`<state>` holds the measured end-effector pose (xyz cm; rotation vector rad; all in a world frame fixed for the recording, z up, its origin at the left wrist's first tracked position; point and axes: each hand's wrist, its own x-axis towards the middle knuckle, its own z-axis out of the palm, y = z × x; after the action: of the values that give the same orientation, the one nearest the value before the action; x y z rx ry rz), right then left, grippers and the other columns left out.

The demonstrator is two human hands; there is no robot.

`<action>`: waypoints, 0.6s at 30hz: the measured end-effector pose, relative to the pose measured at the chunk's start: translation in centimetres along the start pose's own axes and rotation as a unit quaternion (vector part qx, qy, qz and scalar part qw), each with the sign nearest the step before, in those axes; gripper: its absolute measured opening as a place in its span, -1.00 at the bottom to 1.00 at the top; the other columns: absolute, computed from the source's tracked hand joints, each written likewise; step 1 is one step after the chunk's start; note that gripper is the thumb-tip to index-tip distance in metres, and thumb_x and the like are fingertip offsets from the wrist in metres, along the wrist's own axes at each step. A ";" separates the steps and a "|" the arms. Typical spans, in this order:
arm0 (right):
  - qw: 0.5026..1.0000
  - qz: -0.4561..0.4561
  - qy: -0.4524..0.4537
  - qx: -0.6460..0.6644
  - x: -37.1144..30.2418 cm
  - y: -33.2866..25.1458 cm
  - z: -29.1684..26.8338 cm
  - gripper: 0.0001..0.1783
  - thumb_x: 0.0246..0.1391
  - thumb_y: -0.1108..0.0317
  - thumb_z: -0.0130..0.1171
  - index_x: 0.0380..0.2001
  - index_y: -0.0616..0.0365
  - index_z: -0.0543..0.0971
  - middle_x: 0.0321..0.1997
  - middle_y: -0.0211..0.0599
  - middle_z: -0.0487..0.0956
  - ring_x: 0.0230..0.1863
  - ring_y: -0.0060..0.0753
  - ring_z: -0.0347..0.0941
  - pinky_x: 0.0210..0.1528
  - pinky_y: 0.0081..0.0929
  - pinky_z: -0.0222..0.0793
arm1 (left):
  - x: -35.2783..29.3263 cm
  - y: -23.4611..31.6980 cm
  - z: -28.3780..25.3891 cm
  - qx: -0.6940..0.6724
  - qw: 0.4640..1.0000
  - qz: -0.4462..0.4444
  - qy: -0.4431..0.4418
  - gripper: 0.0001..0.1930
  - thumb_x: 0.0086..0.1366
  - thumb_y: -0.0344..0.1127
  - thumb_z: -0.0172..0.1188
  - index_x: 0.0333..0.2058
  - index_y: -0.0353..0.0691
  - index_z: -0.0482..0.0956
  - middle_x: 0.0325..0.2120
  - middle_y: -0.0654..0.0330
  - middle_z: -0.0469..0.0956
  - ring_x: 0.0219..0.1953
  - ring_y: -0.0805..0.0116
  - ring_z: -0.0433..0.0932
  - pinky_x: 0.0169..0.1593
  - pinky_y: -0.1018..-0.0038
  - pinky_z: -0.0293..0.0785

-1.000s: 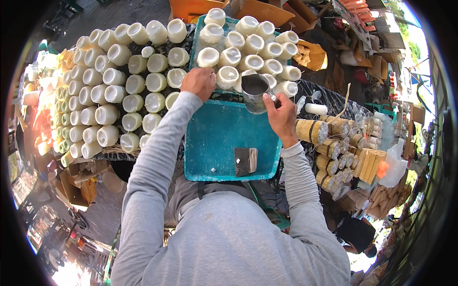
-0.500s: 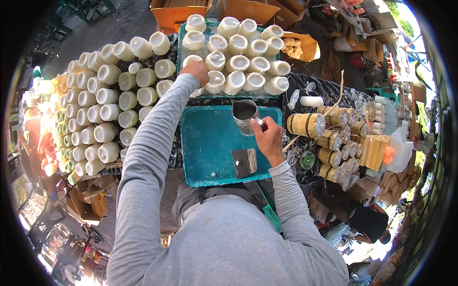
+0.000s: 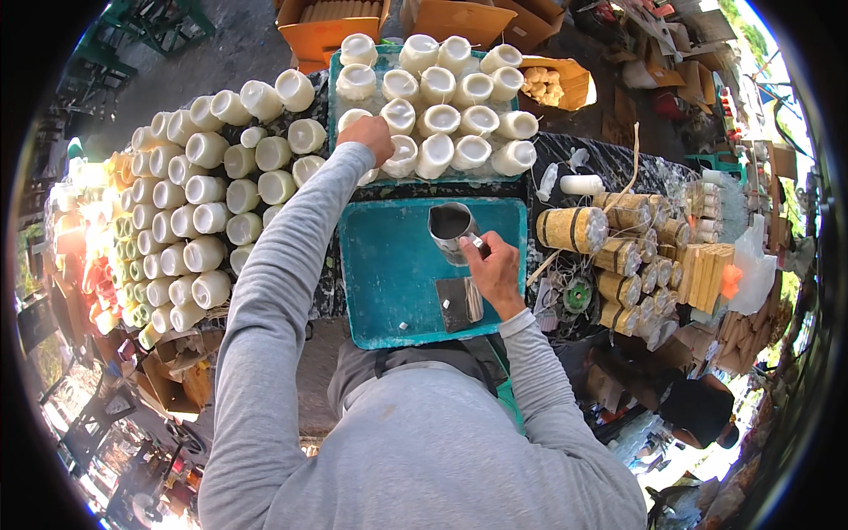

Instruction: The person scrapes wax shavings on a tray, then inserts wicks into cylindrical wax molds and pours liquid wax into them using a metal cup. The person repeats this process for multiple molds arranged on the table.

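Note:
My right hand [image 3: 496, 274] grips the handle of a metal pitcher [image 3: 451, 231], held upright above a teal tray [image 3: 380, 265]; its inside looks grey. Stretched forward, my left hand [image 3: 369, 139] is closed among short white candles [image 3: 439, 119] that stand in rows on a farther teal tray [image 3: 521, 100]. Its fingertips are by a candle [image 3: 352, 117] at that tray's left side; what they pinch, if anything, is hidden. On the near tray lie a dark flat piece with a pale strip [image 3: 459, 303] and a small white bit [image 3: 404, 326].
Many more white candles [image 3: 205, 212] stand in rows on the left. Bundled tan cylinders with black bands [image 3: 572, 230] are stacked on the right, beside a white cylinder [image 3: 580, 185]. Cardboard boxes [image 3: 331, 35] sit beyond the trays. A person [image 3: 698, 411] is at the lower right.
The pitcher and my right hand have shifted slightly down in the picture. My left hand stays by the same candles, a little lower. The whole view has tilted slightly.

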<state>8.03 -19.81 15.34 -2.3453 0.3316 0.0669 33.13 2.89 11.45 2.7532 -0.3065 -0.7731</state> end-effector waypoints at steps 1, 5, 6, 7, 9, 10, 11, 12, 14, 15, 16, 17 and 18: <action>1.000 -0.001 0.001 0.005 -0.1 0.0 0.0 -0.59 0.18 0.14 0.42 -0.51 0.22 0.52 -0.64 -0.17 0.54 -0.63 -0.12 0.48 -0.49 -0.20 0.36 | 0.0 -0.1 0.1 -0.006 1.000 0.005 0.011 -0.65 0.23 -0.22 0.23 -0.12 -0.35 0.71 -0.07 -0.15 0.71 -0.03 -0.10 0.71 0.08 0.09 0.63; 1.000 -0.001 -0.001 0.006 -0.6 0.2 0.0 -0.60 0.18 0.13 0.41 -0.49 0.21 0.53 -0.63 -0.16 0.55 -0.62 -0.09 0.50 -0.48 -0.19 0.37 | -0.3 -0.4 0.6 0.004 0.999 0.030 0.029 -0.65 0.21 -0.18 0.20 -0.21 -0.35 0.72 -0.16 -0.18 0.71 -0.08 -0.13 0.70 0.05 0.05 0.63; 1.000 -0.003 0.000 0.002 -0.7 0.2 0.1 -0.61 0.18 0.13 0.41 -0.48 0.21 0.53 -0.63 -0.16 0.55 -0.61 -0.08 0.50 -0.48 -0.19 0.38 | -0.5 -0.5 0.8 0.011 0.998 0.041 0.043 -0.66 0.21 -0.17 0.19 -0.23 -0.35 0.72 -0.19 -0.18 0.71 -0.09 -0.14 0.70 0.04 0.05 0.63; 1.000 -0.002 -0.001 0.004 -0.8 0.2 0.1 -0.61 0.18 0.13 0.41 -0.48 0.21 0.53 -0.63 -0.15 0.55 -0.61 -0.08 0.51 -0.48 -0.19 0.38 | -0.6 -0.6 0.9 0.017 0.997 0.052 0.055 -0.66 0.20 -0.16 0.18 -0.25 -0.34 0.72 -0.21 -0.17 0.71 -0.11 -0.14 0.70 0.03 0.04 0.63; 1.000 0.001 -0.001 0.002 -1.0 0.3 0.3 -0.62 0.18 0.12 0.41 -0.47 0.20 0.54 -0.62 -0.15 0.55 -0.60 -0.06 0.52 -0.47 -0.19 0.39 | -0.9 -0.8 1.2 0.024 0.994 0.077 0.079 -0.66 0.20 -0.15 0.15 -0.28 -0.33 0.72 -0.26 -0.16 0.71 -0.13 -0.15 0.69 0.01 0.02 0.62; 1.000 0.001 -0.003 0.005 -1.1 0.3 0.3 -0.62 0.18 0.12 0.41 -0.46 0.20 0.54 -0.62 -0.15 0.56 -0.59 -0.06 0.52 -0.47 -0.19 0.40 | -1.1 -0.9 1.4 0.025 0.991 0.091 0.092 -0.66 0.21 -0.15 0.14 -0.30 -0.33 0.71 -0.28 -0.16 0.71 -0.15 -0.16 0.68 0.00 0.01 0.62; 1.000 0.003 -0.005 0.005 -1.2 0.4 0.4 -0.62 0.18 0.12 0.41 -0.46 0.20 0.55 -0.62 -0.15 0.56 -0.59 -0.05 0.53 -0.47 -0.18 0.40 | -1.3 -0.9 1.6 0.026 0.989 0.104 0.104 -0.66 0.21 -0.15 0.13 -0.31 -0.32 0.71 -0.30 -0.15 0.70 -0.16 -0.16 0.68 -0.01 0.01 0.61; 1.000 0.006 -0.006 0.004 -1.3 0.4 0.5 -0.62 0.18 0.12 0.41 -0.46 0.20 0.55 -0.62 -0.15 0.56 -0.58 -0.05 0.53 -0.47 -0.18 0.40 | -1.4 -1.0 1.8 0.024 0.988 0.110 0.104 -0.67 0.21 -0.15 0.13 -0.33 -0.32 0.71 -0.30 -0.15 0.70 -0.17 -0.16 0.67 -0.01 0.00 0.60; 1.000 0.008 -0.007 0.005 -1.4 0.4 0.6 -0.62 0.18 0.12 0.41 -0.45 0.20 0.55 -0.62 -0.15 0.56 -0.58 -0.04 0.53 -0.47 -0.18 0.41 | -1.7 -1.1 2.1 0.020 0.987 0.119 0.103 -0.68 0.20 -0.16 0.12 -0.36 -0.32 0.71 -0.31 -0.15 0.70 -0.19 -0.16 0.66 -0.03 -0.01 0.59; 1.000 0.009 -0.009 0.005 -1.4 0.5 0.7 -0.62 0.18 0.12 0.41 -0.45 0.20 0.56 -0.62 -0.15 0.57 -0.58 -0.04 0.54 -0.47 -0.18 0.41 | -1.8 -1.2 2.3 0.015 0.987 0.122 0.100 -0.68 0.20 -0.16 0.12 -0.38 -0.31 0.71 -0.32 -0.14 0.70 -0.19 -0.16 0.66 -0.03 -0.01 0.59; 1.000 0.009 -0.009 0.004 -1.4 0.5 0.7 -0.62 0.18 0.12 0.41 -0.45 0.20 0.55 -0.61 -0.14 0.57 -0.58 -0.04 0.54 -0.47 -0.18 0.41 | -2.0 -1.3 2.5 0.009 0.987 0.124 0.097 -0.68 0.20 -0.17 0.12 -0.39 -0.31 0.70 -0.33 -0.14 0.70 -0.20 -0.17 0.65 -0.03 -0.02 0.58; 1.000 0.010 -0.011 0.004 -1.3 0.5 0.8 -0.63 0.18 0.12 0.41 -0.45 0.20 0.55 -0.61 -0.14 0.57 -0.58 -0.04 0.54 -0.47 -0.18 0.41 | -2.1 -1.5 2.7 0.003 0.987 0.126 0.097 -0.69 0.20 -0.17 0.12 -0.41 -0.31 0.70 -0.34 -0.14 0.69 -0.21 -0.17 0.65 -0.04 -0.02 0.58; 1.000 0.015 -0.013 0.002 -1.3 0.4 0.8 -0.63 0.18 0.12 0.41 -0.45 0.20 0.55 -0.61 -0.13 0.57 -0.57 -0.04 0.54 -0.46 -0.17 0.41 | -2.2 -1.6 2.9 -0.007 0.988 0.122 0.096 -0.69 0.20 -0.17 0.11 -0.42 -0.31 0.70 -0.34 -0.13 0.69 -0.21 -0.17 0.65 -0.04 -0.02 0.57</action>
<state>6.73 -19.26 14.65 -2.3335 0.3545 0.1110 30.00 4.44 9.63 2.6821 -0.5799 -0.4418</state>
